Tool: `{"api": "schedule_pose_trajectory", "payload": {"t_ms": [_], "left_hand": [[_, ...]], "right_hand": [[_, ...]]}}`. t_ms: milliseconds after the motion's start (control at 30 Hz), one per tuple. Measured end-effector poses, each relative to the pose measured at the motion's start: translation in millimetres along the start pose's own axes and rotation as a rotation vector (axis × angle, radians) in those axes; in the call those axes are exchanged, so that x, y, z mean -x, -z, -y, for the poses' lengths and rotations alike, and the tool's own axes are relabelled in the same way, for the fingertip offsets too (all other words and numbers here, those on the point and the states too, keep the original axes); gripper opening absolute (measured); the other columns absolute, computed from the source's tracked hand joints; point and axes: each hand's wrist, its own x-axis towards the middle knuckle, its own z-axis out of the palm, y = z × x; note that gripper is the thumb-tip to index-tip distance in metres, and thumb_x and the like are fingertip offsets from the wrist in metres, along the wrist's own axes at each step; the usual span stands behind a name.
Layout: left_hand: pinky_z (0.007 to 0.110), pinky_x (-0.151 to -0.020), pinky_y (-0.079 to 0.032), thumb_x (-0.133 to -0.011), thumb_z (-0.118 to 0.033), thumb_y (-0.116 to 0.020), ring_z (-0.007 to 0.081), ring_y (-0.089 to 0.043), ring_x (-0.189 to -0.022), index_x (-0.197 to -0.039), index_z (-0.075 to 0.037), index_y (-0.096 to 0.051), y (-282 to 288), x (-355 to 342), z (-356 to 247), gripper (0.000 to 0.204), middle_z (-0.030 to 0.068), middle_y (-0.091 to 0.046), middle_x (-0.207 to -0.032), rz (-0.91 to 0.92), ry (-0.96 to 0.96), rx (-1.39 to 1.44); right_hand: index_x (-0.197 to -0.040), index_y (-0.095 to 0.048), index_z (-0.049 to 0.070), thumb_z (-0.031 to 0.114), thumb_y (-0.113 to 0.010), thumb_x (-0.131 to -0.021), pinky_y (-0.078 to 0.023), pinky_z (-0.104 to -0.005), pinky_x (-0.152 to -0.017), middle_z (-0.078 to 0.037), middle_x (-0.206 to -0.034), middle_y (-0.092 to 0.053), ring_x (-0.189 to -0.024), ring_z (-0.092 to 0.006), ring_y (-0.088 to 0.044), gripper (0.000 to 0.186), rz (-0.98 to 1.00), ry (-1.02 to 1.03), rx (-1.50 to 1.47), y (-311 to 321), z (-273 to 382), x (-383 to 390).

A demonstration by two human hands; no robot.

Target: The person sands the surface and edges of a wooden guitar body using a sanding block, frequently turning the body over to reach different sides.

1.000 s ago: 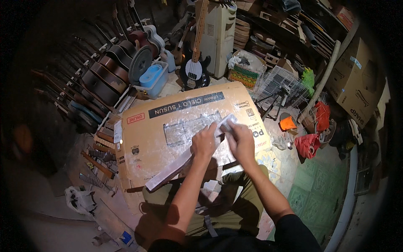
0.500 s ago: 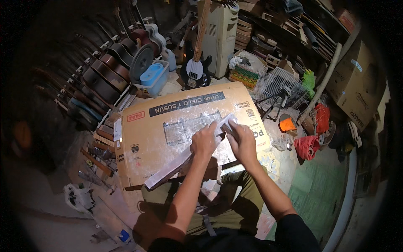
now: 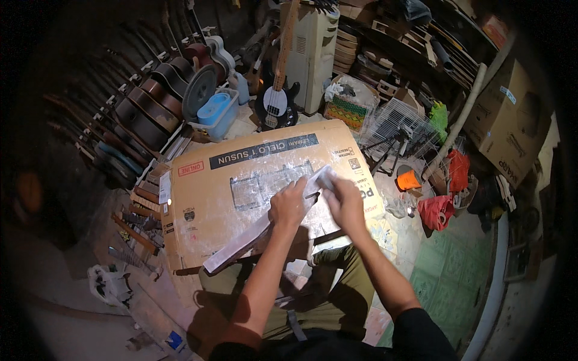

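Observation:
A long, narrow, pale dusty guitar-neck-shaped piece (image 3: pixel 239 242) slants across a large flat cardboard box (image 3: pixel 208 207) in front of me. Its near end juts past the box's front edge, above my left thigh. My left hand (image 3: pixel 288 204) is closed around it toward its far end. At that far end my right hand (image 3: pixel 346 203), slightly blurred, has its fingers curled against the piece. Whatever may lie under those fingers is hidden. White dust is smeared over the printed cardboard.
Several guitars (image 3: pixel 147 108) stand in a row at the far left. Behind the box are a black electric bass (image 3: pixel 276 107) and a blue tub (image 3: pixel 220 117). A wire rack (image 3: pixel 400 123), an orange cup (image 3: pixel 408 179) and a red bag (image 3: pixel 436 212) lie to the right. Wood scraps (image 3: pixel 141 231) fill the left.
My right hand has shifted slightly down and toward me at the piece's far end. The left hand keeps its hold. The whole view has moved a little.

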Motion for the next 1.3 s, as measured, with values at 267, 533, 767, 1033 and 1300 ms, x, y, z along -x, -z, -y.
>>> {"api": "schedule_pose_trajectory", "payload": {"t_ms": [267, 533, 767, 1033, 1300], "left_hand": [[0.049, -0.065, -0.056, -0.083, -0.037, -0.074, 0.0386, -0.07, -0.079, -0.115, -0.014, -0.067, 3, 2, -2, 0.039, 0.0137, -0.071, -0.089, 0.001, -0.005, 0.007], [0.05, -0.067, -0.056, -0.087, -0.017, -0.066, 0.0385, -0.071, -0.081, -0.121, -0.014, -0.066, 10, -3, 0, 0.034, 0.0149, -0.07, -0.087, 0.042, -0.001, 0.022], [0.05, -0.068, -0.057, -0.084, -0.035, -0.075, 0.0386, -0.071, -0.081, -0.12, -0.015, -0.066, 10, -2, -12, 0.042, 0.0156, -0.071, -0.088, 0.023, -0.025, 0.074], [0.049, -0.064, -0.056, -0.081, -0.045, -0.078, 0.0369, -0.071, -0.078, -0.118, -0.017, -0.068, 2, 5, -3, 0.048, 0.0131, -0.072, -0.089, -0.006, -0.007, 0.029], [0.048, -0.064, -0.056, -0.082, -0.047, -0.077, 0.0364, -0.071, -0.08, -0.117, -0.016, -0.068, -1, 4, 0, 0.048, 0.0134, -0.071, -0.089, -0.033, -0.019, 0.036]], "right_hand": [[-0.128, -0.065, 0.003, 0.011, -0.072, -0.085, -0.052, -0.0426, -0.084, -0.022, -0.097, -0.069, -0.088, -0.0373, -0.065, 0.044, -0.018, -0.033, -0.006, -3, -2, -1], [-0.126, -0.065, 0.002, 0.011, -0.073, -0.084, -0.051, -0.0441, -0.083, -0.023, -0.1, -0.067, -0.089, -0.0406, -0.063, 0.044, -0.034, -0.045, -0.037, -12, -10, -4], [-0.127, -0.065, 0.003, 0.014, -0.072, -0.087, -0.051, -0.0434, -0.088, -0.022, -0.105, -0.068, -0.099, -0.0392, -0.065, 0.042, -0.019, -0.291, -0.186, -4, -36, -11], [-0.129, -0.065, 0.004, 0.01, -0.074, -0.084, -0.051, -0.0421, -0.091, -0.021, -0.109, -0.068, -0.103, -0.0382, -0.066, 0.046, 0.012, -0.237, -0.179, 2, -20, -6], [-0.13, -0.062, -0.001, 0.008, -0.07, -0.09, -0.054, -0.0376, -0.088, -0.02, -0.113, -0.071, -0.101, -0.0298, -0.069, 0.042, 0.072, -0.165, 0.009, 4, -20, -4]]}}
